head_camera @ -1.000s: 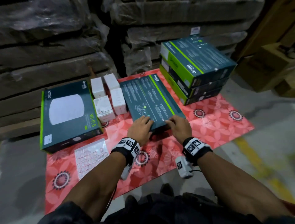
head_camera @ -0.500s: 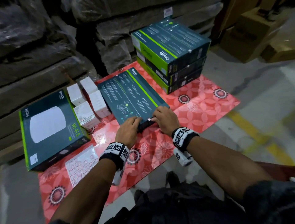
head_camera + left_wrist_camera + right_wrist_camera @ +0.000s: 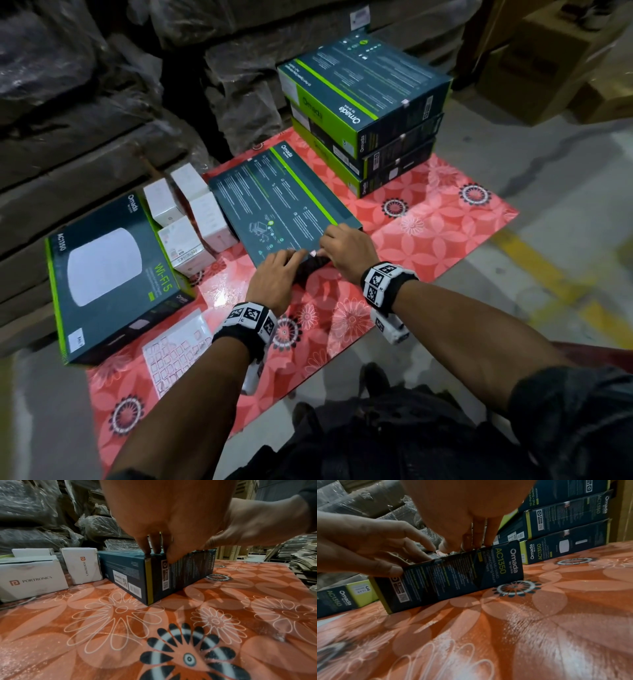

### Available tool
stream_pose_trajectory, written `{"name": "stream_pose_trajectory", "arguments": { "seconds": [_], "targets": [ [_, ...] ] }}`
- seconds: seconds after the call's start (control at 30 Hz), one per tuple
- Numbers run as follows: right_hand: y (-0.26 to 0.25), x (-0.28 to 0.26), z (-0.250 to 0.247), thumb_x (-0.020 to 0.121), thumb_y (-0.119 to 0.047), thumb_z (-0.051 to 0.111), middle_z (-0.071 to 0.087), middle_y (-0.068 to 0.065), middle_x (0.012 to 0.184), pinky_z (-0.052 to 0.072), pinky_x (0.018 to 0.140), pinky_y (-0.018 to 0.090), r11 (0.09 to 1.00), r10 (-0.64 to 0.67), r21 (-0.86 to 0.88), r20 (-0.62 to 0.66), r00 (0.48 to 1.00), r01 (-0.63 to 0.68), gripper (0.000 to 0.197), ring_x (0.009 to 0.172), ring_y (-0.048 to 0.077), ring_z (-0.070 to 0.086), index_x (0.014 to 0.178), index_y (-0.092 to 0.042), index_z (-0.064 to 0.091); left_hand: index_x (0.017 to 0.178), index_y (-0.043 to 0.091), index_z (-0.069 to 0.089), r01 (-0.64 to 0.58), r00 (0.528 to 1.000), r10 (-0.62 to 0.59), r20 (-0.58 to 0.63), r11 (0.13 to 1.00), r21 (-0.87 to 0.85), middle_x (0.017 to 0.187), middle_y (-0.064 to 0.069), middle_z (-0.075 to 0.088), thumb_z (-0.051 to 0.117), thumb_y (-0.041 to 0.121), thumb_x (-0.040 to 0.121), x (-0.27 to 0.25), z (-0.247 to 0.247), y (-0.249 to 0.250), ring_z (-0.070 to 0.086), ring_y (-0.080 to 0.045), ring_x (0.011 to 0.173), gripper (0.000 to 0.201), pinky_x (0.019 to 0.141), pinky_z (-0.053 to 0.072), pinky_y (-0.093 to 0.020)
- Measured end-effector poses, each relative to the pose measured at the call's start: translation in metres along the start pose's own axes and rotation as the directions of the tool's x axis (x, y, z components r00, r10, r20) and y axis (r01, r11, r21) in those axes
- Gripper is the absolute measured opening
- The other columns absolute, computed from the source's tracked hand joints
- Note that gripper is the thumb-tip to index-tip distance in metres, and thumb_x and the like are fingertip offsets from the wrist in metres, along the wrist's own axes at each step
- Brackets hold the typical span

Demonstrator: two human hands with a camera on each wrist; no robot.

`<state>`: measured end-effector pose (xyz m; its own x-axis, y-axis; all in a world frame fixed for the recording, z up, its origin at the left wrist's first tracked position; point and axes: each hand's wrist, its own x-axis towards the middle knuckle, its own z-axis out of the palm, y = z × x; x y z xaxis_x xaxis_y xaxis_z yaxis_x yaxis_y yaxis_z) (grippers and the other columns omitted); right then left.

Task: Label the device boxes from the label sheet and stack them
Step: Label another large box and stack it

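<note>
Currently both hands are sitting on the near edge of the flat Omada box (image 3: 281,202), which is lying back-side up mid-mat on the red floral mat (image 3: 428,240). Left hand (image 3: 274,277) is resting fingers on the box's top near its near-left corner, thumb lying down against the front side face; fingers look fairly straight, not wrapped round anything. Right hand (image 3: 346,253) is pressing fingertips down on the top edge just beside the left, around a small pale label (image 3: 313,254); can't tell if it's pinched or only pressed.

Stack of three device boxes (image 3: 370,113) is standing at the mat's far right corner. Another Omada box, face up (image 3: 102,270), is hanging over the mat's left edge. Four small white boxes (image 3: 191,219) are sitting between it and the box under my hands, touching each other. Label sheet (image 3: 178,353) is lying at the near-left of the mat, just beside my left wrist.
</note>
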<state>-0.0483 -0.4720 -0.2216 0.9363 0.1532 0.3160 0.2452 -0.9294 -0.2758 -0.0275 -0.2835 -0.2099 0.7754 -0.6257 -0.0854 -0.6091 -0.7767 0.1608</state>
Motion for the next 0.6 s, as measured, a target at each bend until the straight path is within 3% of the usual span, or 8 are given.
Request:
{"name": "stream_pose_trajectory", "arguments": {
  "seconds": [0.27,0.6],
  "targets": [
    [0.0004,0.0010,0.0057,0.071,-0.018,0.087,0.055,0.004,0.072,0.045,0.043,0.032,0.998,0.025,-0.062,0.050,0.998,-0.021,0.025,0.062,0.024,0.054,0.070,-0.011,0.062,0.151,0.031,0.021,-0.004,0.998,-0.003,0.060,0.993,0.115,0.138,-0.005,0.042,0.060,0.029,0.091,0.0013,0.0016,-0.0028,0.043,-0.022,0.115,0.072,0.098,0.039,-0.032],
    [-0.0034,0.0011,0.0029,0.066,-0.016,0.090,0.055,0.001,0.071,0.043,0.045,0.029,0.995,0.044,-0.097,0.084,0.995,-0.036,0.027,0.062,0.021,0.054,0.069,-0.013,0.063,0.152,0.033,0.020,-0.012,0.998,0.002,0.063,0.988,0.156,0.139,-0.006,0.040,0.057,0.037,0.092,0.0022,0.0029,-0.0043,0.041,-0.021,0.116,0.070,0.098,0.038,-0.032]
  ]
}}
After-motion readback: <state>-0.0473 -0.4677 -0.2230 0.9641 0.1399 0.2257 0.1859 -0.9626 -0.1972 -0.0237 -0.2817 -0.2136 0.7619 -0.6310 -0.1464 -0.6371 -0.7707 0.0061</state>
